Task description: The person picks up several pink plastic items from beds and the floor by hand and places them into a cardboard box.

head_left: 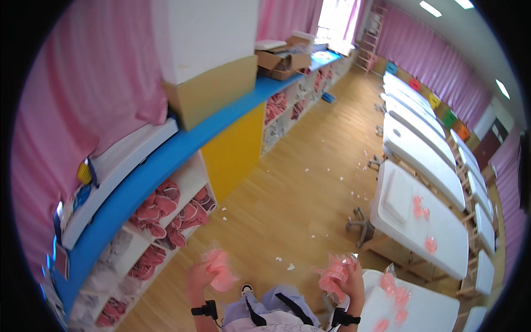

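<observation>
My left hand (201, 275) grips a pink item in clear plastic (220, 269), over the wooden floor beside the cubby shelf. On the other side my right hand (350, 280) is closed on several pink plastic-wrapped items (334, 276), near the edge of a white table. What exactly the pink items are cannot be told. Similar wrapped pink items (401, 296) lie on that nearest table, and others (430, 245) on the white table beyond it. My hands are well apart, one on each side of my body.
White cubbies (193, 182) at left hold pink and clear-bagged items under a blue countertop (166, 166). An open cardboard box (282, 62) sits farther along it. White tables (419, 153) on wheeled bases line the right. White scraps (291, 267) litter the floor; a ladder (371, 39) stands far back.
</observation>
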Available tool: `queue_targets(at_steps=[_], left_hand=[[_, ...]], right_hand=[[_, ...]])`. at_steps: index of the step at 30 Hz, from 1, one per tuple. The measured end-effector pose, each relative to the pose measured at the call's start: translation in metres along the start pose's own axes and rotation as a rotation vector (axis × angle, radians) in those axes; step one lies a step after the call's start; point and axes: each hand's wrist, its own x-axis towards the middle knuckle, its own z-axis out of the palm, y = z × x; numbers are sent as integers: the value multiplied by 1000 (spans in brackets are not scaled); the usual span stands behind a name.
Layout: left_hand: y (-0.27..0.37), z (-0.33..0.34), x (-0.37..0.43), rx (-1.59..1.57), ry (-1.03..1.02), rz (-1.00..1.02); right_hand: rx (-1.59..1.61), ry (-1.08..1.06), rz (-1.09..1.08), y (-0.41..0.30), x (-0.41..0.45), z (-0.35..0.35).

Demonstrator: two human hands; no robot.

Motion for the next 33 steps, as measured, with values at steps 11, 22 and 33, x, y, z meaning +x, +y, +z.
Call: queue_targets(at_steps=[11, 22, 33], left_hand=[[107, 93, 211, 118, -419, 238], [268, 114, 413, 156, -322, 485], [278, 183, 637, 72, -153, 321]], right_hand=[[-221, 183, 369, 133, 31, -4], [-184, 318, 255, 183, 308, -57], [-218, 247, 226, 212, 525, 4]])
